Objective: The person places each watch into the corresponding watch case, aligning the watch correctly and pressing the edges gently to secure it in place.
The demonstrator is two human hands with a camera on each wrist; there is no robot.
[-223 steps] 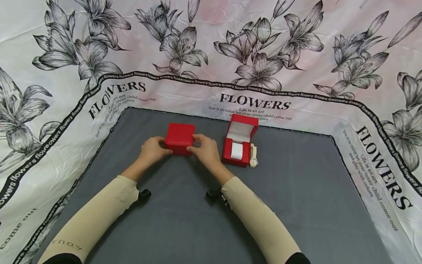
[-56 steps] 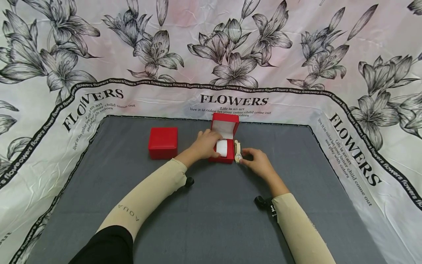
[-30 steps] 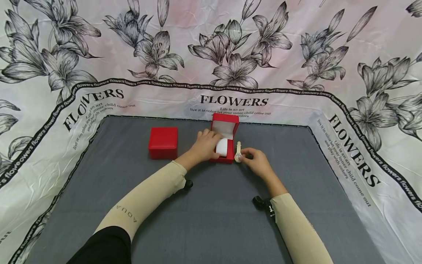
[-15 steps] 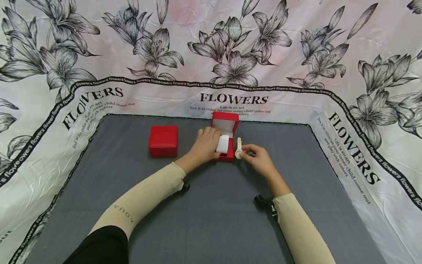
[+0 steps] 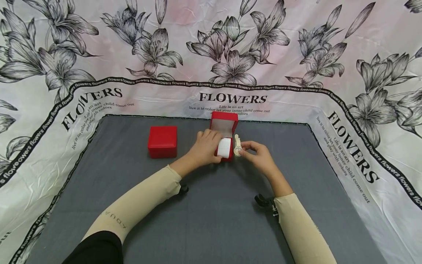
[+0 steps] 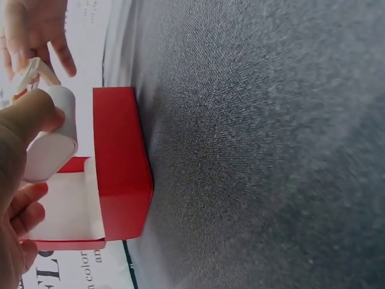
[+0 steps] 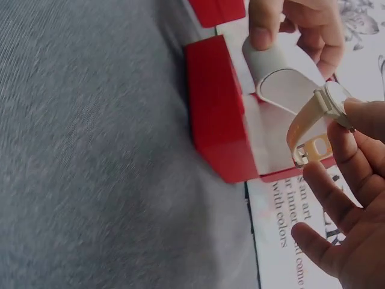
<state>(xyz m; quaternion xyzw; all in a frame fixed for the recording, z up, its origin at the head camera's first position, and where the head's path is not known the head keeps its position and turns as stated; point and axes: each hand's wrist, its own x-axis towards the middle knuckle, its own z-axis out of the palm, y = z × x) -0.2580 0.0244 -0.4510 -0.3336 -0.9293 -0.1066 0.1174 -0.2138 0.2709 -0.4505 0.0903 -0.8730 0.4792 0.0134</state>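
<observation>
My left hand (image 5: 206, 148) pinches a white watch cushion (image 5: 225, 147) between thumb and fingers. Both wrist views show the cushion (image 7: 271, 63) raised above the open red watch box (image 6: 123, 174), whose lid (image 5: 224, 116) stands up at the back. To the right of it, my right hand (image 5: 260, 157) holds a cream-strapped wristwatch (image 5: 237, 146) by its case, between thumb and forefinger. In the right wrist view the strap of the watch (image 7: 310, 117) hangs in a loop with its buckle at the lower end, near the cushion's end. The watch is off the table.
A second red box (image 5: 162, 142), lid down, sits left of the open one. Both stand on a grey cloth (image 5: 211, 220) near its far edge. Behind and around it lies a white floral sheet (image 5: 263, 102) with printed lettering.
Earlier both hands were on the closed red box. They have since moved right to the open box. The right hand has raised the watch; the left has lifted the cushion out.
</observation>
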